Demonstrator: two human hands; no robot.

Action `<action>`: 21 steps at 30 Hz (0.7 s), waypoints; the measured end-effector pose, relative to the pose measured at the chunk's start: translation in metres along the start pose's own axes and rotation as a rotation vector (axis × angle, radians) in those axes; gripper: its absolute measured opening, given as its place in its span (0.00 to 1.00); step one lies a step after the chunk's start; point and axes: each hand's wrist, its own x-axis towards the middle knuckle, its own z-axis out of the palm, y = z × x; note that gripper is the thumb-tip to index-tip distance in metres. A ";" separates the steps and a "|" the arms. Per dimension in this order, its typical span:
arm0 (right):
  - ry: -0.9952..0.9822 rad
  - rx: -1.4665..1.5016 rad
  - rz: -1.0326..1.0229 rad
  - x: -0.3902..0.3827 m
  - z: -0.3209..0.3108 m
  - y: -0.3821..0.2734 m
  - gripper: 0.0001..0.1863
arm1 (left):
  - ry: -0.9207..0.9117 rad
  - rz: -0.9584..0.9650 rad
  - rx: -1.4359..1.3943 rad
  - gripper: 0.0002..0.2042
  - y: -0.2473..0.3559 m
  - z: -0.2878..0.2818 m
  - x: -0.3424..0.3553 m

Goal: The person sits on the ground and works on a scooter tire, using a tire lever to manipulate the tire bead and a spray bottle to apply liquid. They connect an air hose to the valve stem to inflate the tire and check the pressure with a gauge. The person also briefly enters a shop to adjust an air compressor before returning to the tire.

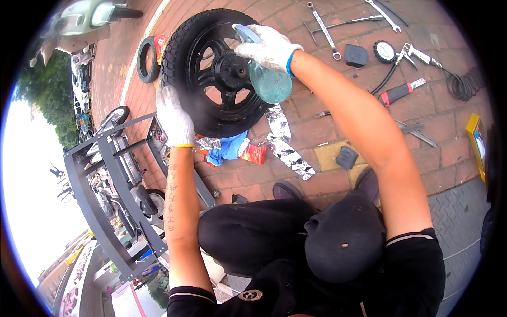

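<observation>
A black motor-scooter wheel (224,109) with a knobbly tyre and spoked rim is in front of me. My left hand (174,119), in a white glove, holds the tyre's left edge. My gloved right hand (268,48) is wrapped round the neck of a spray bottle (271,83) with a blue-and-white head and a clear greenish body. The bottle is in front of the rim's right side, its head toward the hub. A faint mist hangs over the rim's lower left. Beneath the wheel lie a blue cloth (226,150) and crumpled silver foil (287,150).
On the brick paving at right are a combination wrench (324,31), a tyre-inflator gauge (384,52), a red-and-black utility knife (396,94) and black rubber blocks (346,157). A grey metal frame (113,203) stands at left. Another tyre (148,59) lies beyond the wheel.
</observation>
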 end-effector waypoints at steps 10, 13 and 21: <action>0.026 -0.157 0.183 -0.021 -0.021 0.048 0.28 | -0.019 -0.283 -0.324 0.19 0.008 0.005 0.006; -0.052 -0.170 0.228 -0.033 -0.012 0.082 0.30 | -0.045 -0.222 -0.295 0.19 0.003 0.004 0.004; -0.155 -0.141 0.345 -0.095 0.001 0.097 0.26 | -0.045 -0.244 -0.322 0.23 0.004 0.002 0.009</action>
